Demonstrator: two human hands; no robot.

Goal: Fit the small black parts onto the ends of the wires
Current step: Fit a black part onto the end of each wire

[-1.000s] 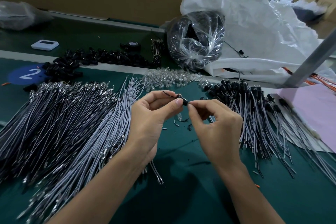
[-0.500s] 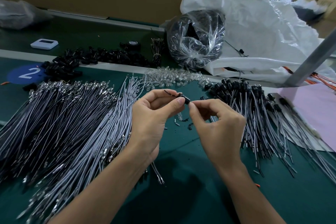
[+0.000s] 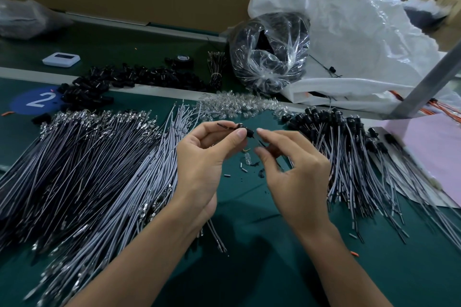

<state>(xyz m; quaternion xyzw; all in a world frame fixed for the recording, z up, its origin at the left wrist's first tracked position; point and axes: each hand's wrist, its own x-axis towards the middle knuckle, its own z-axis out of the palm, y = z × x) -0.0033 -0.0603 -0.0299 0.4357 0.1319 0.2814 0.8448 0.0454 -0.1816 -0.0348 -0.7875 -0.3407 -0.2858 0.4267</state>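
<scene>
Writing: we read only a white "2" on a round blue sticker (image 3: 37, 100) on the bench.
Bench (image 3: 249, 269): smooth dark green mat, with a pale strip across the far side.
Small black part (image 3: 245, 131): a short, stubby dark cylinder held above the middle of the bench between both hands, with a thin dark lead (image 3: 223, 125) poking out leftward.
Left hand (image 3: 204, 157): narrow grip, thumb and forefinger pinching the small black part.
Right hand (image 3: 296, 169): forefinger tip just beside the part, thumb lower. A fine dark wire (image 3: 260, 143) runs between them, and we cannot tell whether the grip holds it.
Bare wires (image 3: 87, 169): thin, grey and metal-tipped, fanned in a big heap at left.
Capped wires (image 3: 349, 152): grey, with black parts on their far ends, heaped at right.
Loose black parts (image 3: 124, 80): a glossy pile along the far strip.
Clear pieces (image 3: 232, 104): small and glassy, scattered behind the hands.
Bag (image 3: 269, 52): crinkled clear plastic around dark contents, with a white sack (image 3: 361, 32) behind.
</scene>
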